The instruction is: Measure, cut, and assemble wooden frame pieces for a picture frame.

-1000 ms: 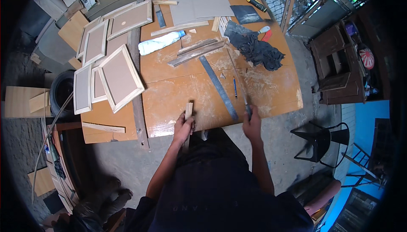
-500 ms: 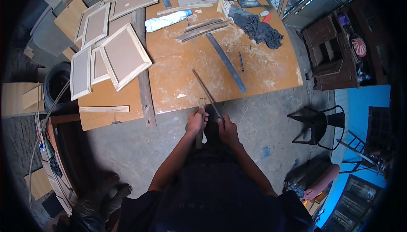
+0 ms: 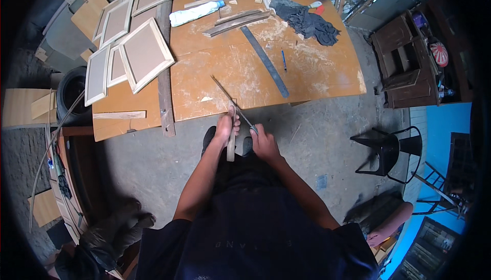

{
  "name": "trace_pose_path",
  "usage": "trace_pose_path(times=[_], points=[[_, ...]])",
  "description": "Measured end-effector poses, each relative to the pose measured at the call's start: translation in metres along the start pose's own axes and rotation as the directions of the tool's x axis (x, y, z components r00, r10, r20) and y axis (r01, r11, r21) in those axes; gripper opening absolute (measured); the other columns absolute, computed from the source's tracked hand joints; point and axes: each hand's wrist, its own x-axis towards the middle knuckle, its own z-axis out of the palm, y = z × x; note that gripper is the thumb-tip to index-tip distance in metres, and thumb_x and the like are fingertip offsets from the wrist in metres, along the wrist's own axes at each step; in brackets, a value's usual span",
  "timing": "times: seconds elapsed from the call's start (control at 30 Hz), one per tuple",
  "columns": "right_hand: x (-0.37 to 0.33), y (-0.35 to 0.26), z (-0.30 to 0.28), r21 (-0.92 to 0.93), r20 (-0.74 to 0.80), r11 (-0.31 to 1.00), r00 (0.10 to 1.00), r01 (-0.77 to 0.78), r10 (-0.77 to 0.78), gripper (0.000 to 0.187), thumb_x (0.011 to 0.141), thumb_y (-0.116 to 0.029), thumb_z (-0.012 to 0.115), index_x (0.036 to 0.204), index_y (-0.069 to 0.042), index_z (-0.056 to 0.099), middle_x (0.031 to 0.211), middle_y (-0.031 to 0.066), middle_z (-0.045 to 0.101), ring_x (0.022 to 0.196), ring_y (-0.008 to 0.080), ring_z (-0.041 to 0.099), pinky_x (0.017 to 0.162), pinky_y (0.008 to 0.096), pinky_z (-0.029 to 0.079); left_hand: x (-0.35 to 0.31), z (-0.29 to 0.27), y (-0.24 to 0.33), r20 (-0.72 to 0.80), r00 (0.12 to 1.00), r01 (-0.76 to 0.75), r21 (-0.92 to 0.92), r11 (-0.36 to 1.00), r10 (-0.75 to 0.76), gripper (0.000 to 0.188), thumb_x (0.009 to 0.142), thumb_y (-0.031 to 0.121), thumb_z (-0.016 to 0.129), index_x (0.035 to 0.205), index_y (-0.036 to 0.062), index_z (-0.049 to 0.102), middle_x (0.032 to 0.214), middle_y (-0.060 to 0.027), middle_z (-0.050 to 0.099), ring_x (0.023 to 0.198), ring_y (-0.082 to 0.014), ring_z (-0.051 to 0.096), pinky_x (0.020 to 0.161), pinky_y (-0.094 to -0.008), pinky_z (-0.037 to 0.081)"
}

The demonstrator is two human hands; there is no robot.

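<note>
My left hand (image 3: pixel 226 128) is closed round a narrow wooden strip (image 3: pixel 231 149), just off the near edge of the table. The strip's upper end shows above my fingers, and its lower end sticks out toward my body. In my right hand (image 3: pixel 265 143) is the handle of a long thin file (image 3: pixel 225 91). Its blade slants up and left across the strip's upper end, and its tip is over the tabletop. Whether the blade touches the wood I cannot tell.
The wooden table (image 3: pixel 204 75) carries a metal ruler (image 3: pixel 265 62), a blue pen (image 3: pixel 284 60), a dark cloth (image 3: pixel 307 23), wood strips (image 3: pixel 238 23), a white bottle (image 3: pixel 197 13) and several framed panels (image 3: pixel 147 55). A black chair (image 3: pixel 386 152) stands right; a tyre (image 3: pixel 74 96) lies left.
Both hands have moved up and left in view with the strip and the file. The file crosses the strip's upper end now, where it was to the right before. The view has shifted slightly.
</note>
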Motion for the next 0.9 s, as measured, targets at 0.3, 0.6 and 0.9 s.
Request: trace_pose_path(times=[0.3, 0.6, 0.9], points=[[0.001, -0.003, -0.009, -0.075, 0.054, 0.997, 0.998, 0.017, -0.013, 0.019, 0.100, -0.021, 0.053, 0.110, -0.005, 0.050, 0.082, 0.0271, 0.066, 0.076, 0.0495, 0.064, 0.064, 0.0580, 0.050, 0.003, 0.024, -0.006, -0.219, 0.974, -0.061, -0.012, 0.998, 0.057, 0.060, 0.100, 0.064, 0.040, 0.082, 0.0084, 0.050, 0.062, -0.0011, 0.048, 0.047, -0.0128, 0.043, 0.043, -0.0289, 0.036], [-0.006, 0.002, -0.019, -0.108, 0.012, 0.992, 0.998, 0.061, -0.060, 0.020, 0.098, -0.019, 0.058, 0.110, -0.002, 0.055, 0.086, 0.0268, 0.067, 0.080, 0.0476, 0.065, 0.065, 0.0541, 0.052, 0.000, 0.036, -0.003, -0.307, 0.945, -0.095, 0.083, 0.992, 0.116, 0.058, 0.101, 0.061, 0.042, 0.078, 0.0089, 0.050, 0.061, -0.0013, 0.048, 0.045, -0.0127, 0.043, 0.040, -0.0291, 0.035], [-0.010, 0.014, -0.020, -0.114, -0.005, 0.992, 0.999, 0.054, -0.054, 0.019, 0.098, -0.019, 0.058, 0.109, -0.003, 0.057, 0.085, 0.0247, 0.068, 0.076, 0.0455, 0.066, 0.063, 0.0521, 0.053, 0.009, 0.033, -0.004, -0.379, 0.917, -0.051, 0.199, 0.979, 0.124, 0.059, 0.104, 0.049, 0.042, 0.079, -0.0017, 0.060, 0.061, -0.0109, 0.060, 0.050, -0.0227, 0.059, 0.047, -0.0377, 0.047]])
